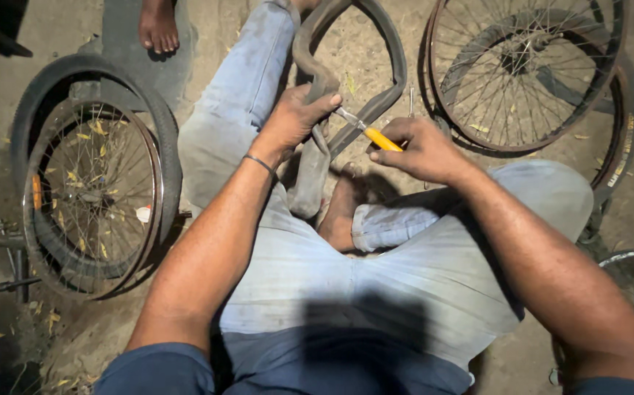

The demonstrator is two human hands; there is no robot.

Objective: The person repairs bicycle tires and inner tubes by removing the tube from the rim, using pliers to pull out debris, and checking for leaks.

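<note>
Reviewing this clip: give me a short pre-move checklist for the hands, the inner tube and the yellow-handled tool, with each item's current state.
1. Left hand grips the inner tube: ok, fingers wrapped over a fold of it.
2. Right hand holds the yellow-handled tool: ok.
3. Tool tip meets the tube beside the left fingers: ok, though exact contact cannot tell.
4. Left fingers clear of the tool tip: not ok, they sit right beside it.
5. Tube supported: ok, its lower end drapes over the lap by the bare foot.
6. Tube damage or valve spot visible: cannot tell.
</note>
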